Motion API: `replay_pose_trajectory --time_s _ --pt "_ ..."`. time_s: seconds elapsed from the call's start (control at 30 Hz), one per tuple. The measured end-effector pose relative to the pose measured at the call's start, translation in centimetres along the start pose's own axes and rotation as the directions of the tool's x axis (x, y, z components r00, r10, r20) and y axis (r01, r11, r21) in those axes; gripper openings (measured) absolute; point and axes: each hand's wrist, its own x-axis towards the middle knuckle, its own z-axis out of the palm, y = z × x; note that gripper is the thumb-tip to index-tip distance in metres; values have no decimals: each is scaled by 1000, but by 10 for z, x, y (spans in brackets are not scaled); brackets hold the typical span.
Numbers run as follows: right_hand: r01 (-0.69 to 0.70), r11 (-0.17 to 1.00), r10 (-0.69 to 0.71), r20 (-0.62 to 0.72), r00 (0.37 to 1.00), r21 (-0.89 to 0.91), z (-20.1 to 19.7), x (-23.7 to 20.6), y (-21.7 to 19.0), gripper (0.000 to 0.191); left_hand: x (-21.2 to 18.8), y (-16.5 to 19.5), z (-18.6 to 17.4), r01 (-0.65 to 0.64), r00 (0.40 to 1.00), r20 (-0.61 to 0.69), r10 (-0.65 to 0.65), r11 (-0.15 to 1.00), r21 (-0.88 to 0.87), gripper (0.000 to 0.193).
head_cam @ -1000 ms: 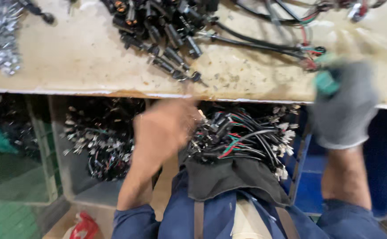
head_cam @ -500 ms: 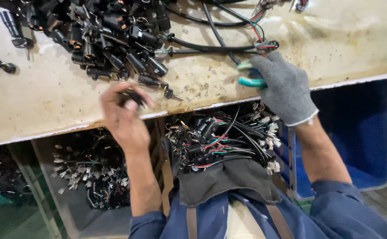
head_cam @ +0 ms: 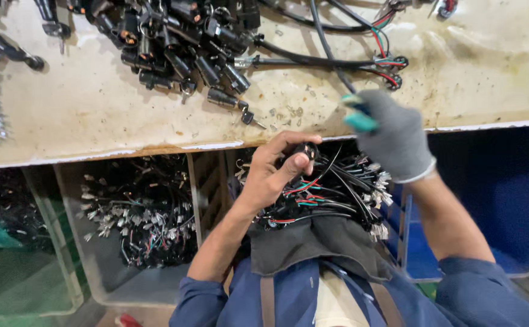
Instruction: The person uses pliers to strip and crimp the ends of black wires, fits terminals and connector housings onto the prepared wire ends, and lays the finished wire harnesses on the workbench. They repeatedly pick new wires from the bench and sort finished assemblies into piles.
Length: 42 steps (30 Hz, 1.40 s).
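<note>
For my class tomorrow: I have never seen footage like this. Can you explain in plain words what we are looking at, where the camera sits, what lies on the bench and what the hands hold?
There is no machine here, only a person working with two hands. The camera is worn on the person's head and looks down, so you see their arms and lap from above.

The bare left hand pinches a small black round part between thumb and fingers, just below the bench edge. The right hand wears a grey glove and holds a teal-handled tool; its tip cannot be seen.

On the pale, stained workbench lies a pile of black cylindrical parts, with black cables ending in red and green wires.

Below it, a bundle of wired connectors rests in the person's lap, and a clear bin holds more wired pieces.
</note>
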Motion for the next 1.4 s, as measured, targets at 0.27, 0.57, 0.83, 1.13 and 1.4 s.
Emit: replay_pose_trajectory --time_s 0.27,0.57,0.83,1.13,1.4 --pt "430 903 -429 98 898 10 10 -26 -10 22 9 -12 12 45 999 -6 -45 989 137 23" --pt "136 325 113 -181 977 936 30 -23 -43 19 3 -6 13 -201 978 2 206 949 243 24" --pt "45 -214 421 51 906 976 49 -21 -21 19 -3 -16 6 -76 997 -15 79 988 138 30" --pt "86 909 35 -279 960 409 51 65 16 8 7 41 56 -288 744 574 -342 611 737 71" --pt "216 793 -347 -131 929 -569 -47 61 44 18 -35 51 -2 -318 944 324 -61 89 944 39"
